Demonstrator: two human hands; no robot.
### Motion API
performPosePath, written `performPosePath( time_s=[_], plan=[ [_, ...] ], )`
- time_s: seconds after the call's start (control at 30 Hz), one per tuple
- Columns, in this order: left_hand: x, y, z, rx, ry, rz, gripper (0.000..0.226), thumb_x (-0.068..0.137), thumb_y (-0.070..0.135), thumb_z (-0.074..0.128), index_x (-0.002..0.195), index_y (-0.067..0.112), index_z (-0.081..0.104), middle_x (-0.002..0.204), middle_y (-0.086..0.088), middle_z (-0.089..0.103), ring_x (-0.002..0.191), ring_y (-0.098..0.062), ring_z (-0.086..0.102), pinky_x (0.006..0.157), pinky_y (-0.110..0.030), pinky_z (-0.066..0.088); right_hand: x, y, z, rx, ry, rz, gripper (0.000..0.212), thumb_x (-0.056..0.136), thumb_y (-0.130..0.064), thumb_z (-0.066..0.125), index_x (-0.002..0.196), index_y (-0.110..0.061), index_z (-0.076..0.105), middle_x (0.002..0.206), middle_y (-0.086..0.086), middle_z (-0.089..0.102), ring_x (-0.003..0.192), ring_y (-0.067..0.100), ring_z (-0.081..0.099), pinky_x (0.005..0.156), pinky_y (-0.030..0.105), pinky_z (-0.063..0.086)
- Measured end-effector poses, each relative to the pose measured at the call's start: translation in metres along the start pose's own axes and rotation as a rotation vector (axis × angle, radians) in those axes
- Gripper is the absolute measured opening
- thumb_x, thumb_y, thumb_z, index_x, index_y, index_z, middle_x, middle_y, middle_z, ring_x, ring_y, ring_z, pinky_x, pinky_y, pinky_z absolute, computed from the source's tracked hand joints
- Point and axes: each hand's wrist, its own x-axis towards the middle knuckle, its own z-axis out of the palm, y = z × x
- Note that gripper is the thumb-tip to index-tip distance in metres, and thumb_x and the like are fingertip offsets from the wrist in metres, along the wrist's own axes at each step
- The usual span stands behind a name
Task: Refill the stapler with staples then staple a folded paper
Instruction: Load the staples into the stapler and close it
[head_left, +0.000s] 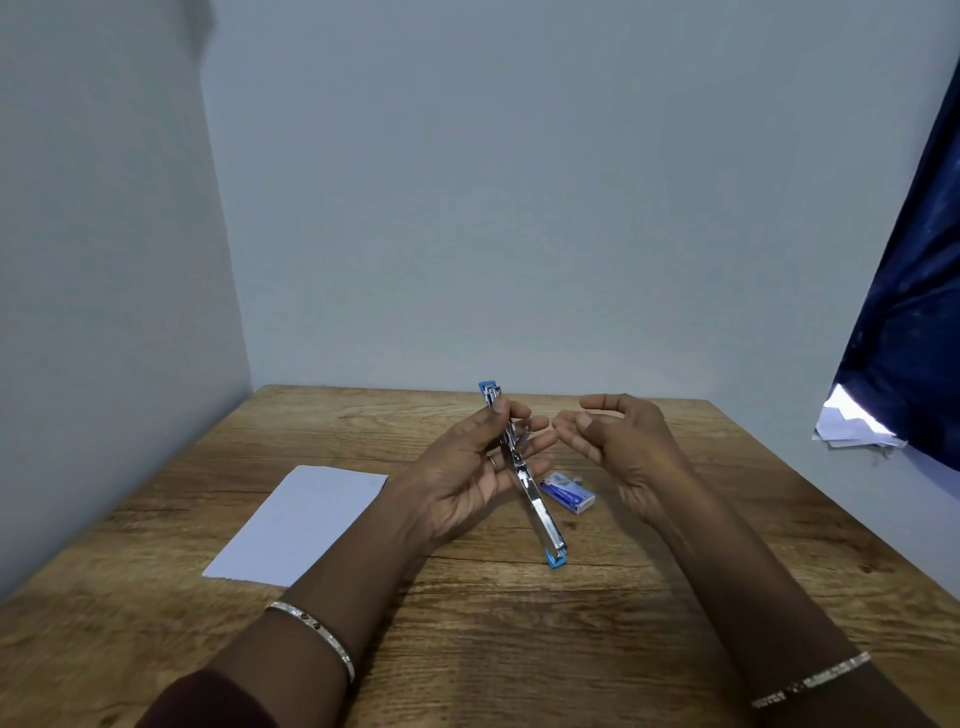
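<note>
White paper (301, 525) is lying flat on the left part of the wooden desk (519, 623), unfolded as far as it is showing, its near right corner going under the left forearm. A silver bracelet (317, 634) is sitting on the left wrist.

Left hand (467, 478) is hovering above the desk middle, palm up, gripping the stapler (535, 509): the thumb is pressing on the upper part and the fingers are curling round behind it. A ring (491, 461) is showing on 1 finger. The stapler is swung fully open into 1 long chrome strip with blue tips, running diagonally. The far tip is pointing up past the thumb and the near tip is pointing down at the desk; cannot tell if it is touching.

Small blue staple box (569, 493) is lying on the desk just right of the stapler, partly behind it.

Right hand (618, 447) is hovering just beside the left fingertips, palm facing left, fingers loosely curved and gripping nothing visible. A thin bracelet (810, 686) is circling the right wrist.

Far right, a dark blue curtain (914, 312) is hanging, with white sheets (852, 426) showing at its lower edge.
</note>
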Motion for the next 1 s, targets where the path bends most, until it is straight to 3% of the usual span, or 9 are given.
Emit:
performPosePath(
  time_s=[0.13,0.33,0.43,0.53,0.67,0.87,1.0],
  plan=[
    [-0.001,0.001,0.000,0.032,-0.020,0.014,0.025,0.086,0.030,0.069,0.092,0.008,0.077,0.119,-0.022,0.071,0.123,-0.036,0.064,0.097,-0.054,0.054,-0.002,0.001,-0.001,-0.085,0.001,-0.101,0.009,0.095,0.005,0.062,0.099,0.001,0.056,0.098,0.029,0.072,0.086,0.030,0.077,0.072,0.032,0.065],
    [0.000,0.001,0.001,0.055,0.069,0.013,0.032,0.083,0.031,0.070,0.098,0.003,0.075,0.111,-0.024,0.074,0.105,-0.034,0.074,0.086,-0.050,0.061,-0.006,-0.008,-0.002,-0.466,-0.017,-0.512,0.014,0.073,-0.012,0.089,0.083,-0.011,0.080,0.064,0.008,0.075,0.061,0.018,0.074,0.059,0.023,0.060],
    [0.003,-0.001,0.001,0.037,0.123,-0.007,0.035,0.089,0.031,0.066,0.105,0.000,0.072,0.103,-0.024,0.075,0.100,-0.034,0.075,0.087,-0.051,0.060,-0.006,-0.007,0.000,-0.572,-0.062,-0.656,0.015,0.074,-0.011,0.088,0.089,-0.012,0.083,0.066,-0.003,0.077,0.061,0.007,0.073,0.063,0.017,0.057],
    [0.004,-0.003,0.000,0.045,0.137,-0.042,0.035,0.099,0.029,0.058,0.109,-0.002,0.070,0.100,-0.023,0.076,0.097,-0.033,0.076,0.084,-0.051,0.061,-0.007,-0.002,0.003,-0.726,-0.107,-0.759,0.016,0.080,-0.008,0.083,0.096,-0.011,0.083,0.082,-0.003,0.080,0.075,0.000,0.074,0.073,0.011,0.055],
    [0.005,-0.003,-0.001,0.036,0.154,-0.103,0.036,0.100,0.029,0.057,0.107,-0.004,0.070,0.102,-0.026,0.076,0.094,-0.031,0.077,0.074,-0.048,0.065,-0.006,0.001,0.003,-0.811,-0.159,-0.802,0.017,0.085,-0.004,0.078,0.100,-0.011,0.082,0.088,-0.001,0.080,0.081,-0.001,0.071,0.072,0.005,0.048],
    [0.007,-0.006,0.002,0.026,0.234,-0.195,0.038,0.102,0.031,0.053,0.103,-0.006,0.066,0.103,-0.027,0.075,0.100,-0.037,0.073,0.095,-0.057,0.054,-0.008,0.008,0.006,-0.919,-0.242,-0.808,0.015,0.084,-0.006,0.078,0.098,-0.012,0.082,0.085,-0.001,0.079,0.075,0.002,0.071,0.072,0.013,0.054],
    [0.006,-0.004,0.002,0.001,0.259,-0.223,0.037,0.106,0.027,0.047,0.111,-0.006,0.064,0.111,-0.026,0.073,0.097,-0.035,0.074,0.088,-0.057,0.057,-0.007,0.010,0.005,-0.978,-0.266,-0.824,0.016,0.083,-0.007,0.079,0.097,-0.013,0.082,0.083,-0.001,0.079,0.072,0.004,0.070,0.069,0.008,0.052]
  ],
)
